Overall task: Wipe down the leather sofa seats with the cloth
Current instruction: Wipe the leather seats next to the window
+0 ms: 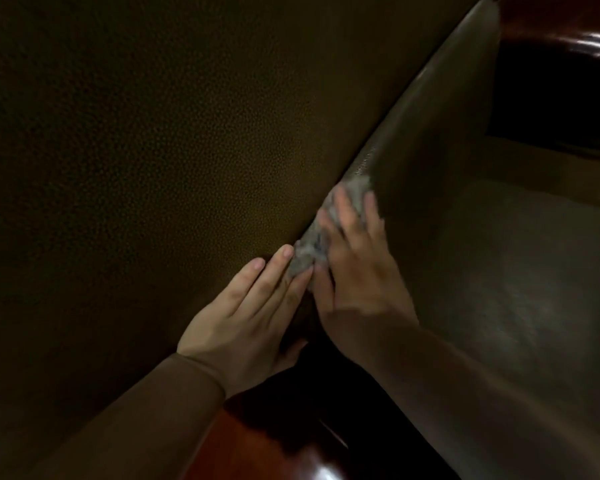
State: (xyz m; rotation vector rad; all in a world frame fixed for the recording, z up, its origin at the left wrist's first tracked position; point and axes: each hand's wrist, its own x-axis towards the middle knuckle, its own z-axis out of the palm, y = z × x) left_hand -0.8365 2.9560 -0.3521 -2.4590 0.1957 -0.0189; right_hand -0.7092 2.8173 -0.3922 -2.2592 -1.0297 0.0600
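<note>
Right now my right hand (357,268) presses the crumpled grey cloth (317,242) with flat fingers along the dark brown leather sofa (153,150) cushion edge; my left hand (246,313) lies flat beside it, fingertips touching the cloth.

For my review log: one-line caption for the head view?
Right hand presses grey cloth along leather sofa edge; left hand alongside.

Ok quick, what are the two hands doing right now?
Left hand: open, fingers straight, flat on the leather, fingertips touching the cloth.
Right hand: open, fingers spread, pressing the cloth onto the sofa edge.
</note>
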